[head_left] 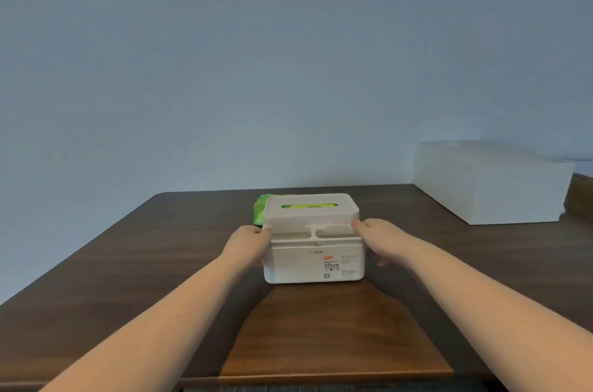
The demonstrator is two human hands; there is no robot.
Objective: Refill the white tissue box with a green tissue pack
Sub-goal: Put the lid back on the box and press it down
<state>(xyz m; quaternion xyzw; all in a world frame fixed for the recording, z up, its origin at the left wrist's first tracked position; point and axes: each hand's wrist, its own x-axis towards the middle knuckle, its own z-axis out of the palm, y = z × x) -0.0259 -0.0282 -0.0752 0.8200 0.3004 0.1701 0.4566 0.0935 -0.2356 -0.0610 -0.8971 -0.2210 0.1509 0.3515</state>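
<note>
The white tissue box (298, 263) stands in the middle of the dark wooden table (128, 263), its labelled side facing me. Its lid (309, 215) sits on top, and green packaging shows through the lid's slot (309, 206). A green tissue pack (259, 209) lies behind the box at its left rear corner, mostly hidden. My left hand (248, 244) grips the box's left side with fingertips on the rim. On the opposite side, my right hand (377, 239) holds the box, thumb at the lid's edge.
A large white rectangular box (487, 181) rests on the table at the back right. A plain grey-blue wall stands behind the table. The table's near edge (321, 380) runs just below my forearms.
</note>
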